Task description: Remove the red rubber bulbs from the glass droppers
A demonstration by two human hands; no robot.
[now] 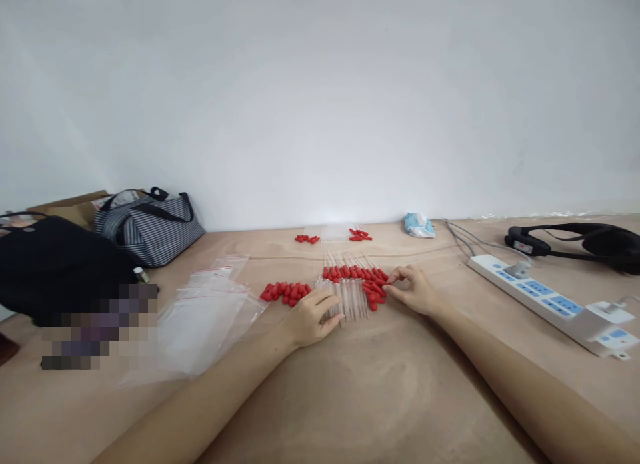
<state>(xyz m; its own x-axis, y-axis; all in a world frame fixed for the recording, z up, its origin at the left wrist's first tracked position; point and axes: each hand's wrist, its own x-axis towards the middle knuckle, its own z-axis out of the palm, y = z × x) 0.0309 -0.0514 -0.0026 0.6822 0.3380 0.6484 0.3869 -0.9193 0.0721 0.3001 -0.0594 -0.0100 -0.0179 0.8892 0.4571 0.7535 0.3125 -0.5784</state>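
Clear glass dropper tubes (356, 300) lie side by side on the table in front of me. My left hand (315, 315) is curled over their left end, thumb and fingers closed about a tube; the exact grip is partly hidden. My right hand (414, 289) pinches a red rubber bulb (381, 283) at the right edge of a small pile. Behind the tubes lies a row of droppers (350, 273) with red bulbs fitted, their thin glass stems pointing toward the wall. More loose red bulbs (286, 291) sit left of my left hand.
Clear zip bags (205, 324) lie spread on the left. At the back are more tubes (336, 233) with red bulbs beside them. A striped bag (155, 231) and a black bag (65, 264) stand far left. A blue mask (419, 225), power strip (545, 301) and black headset (575, 241) are right.
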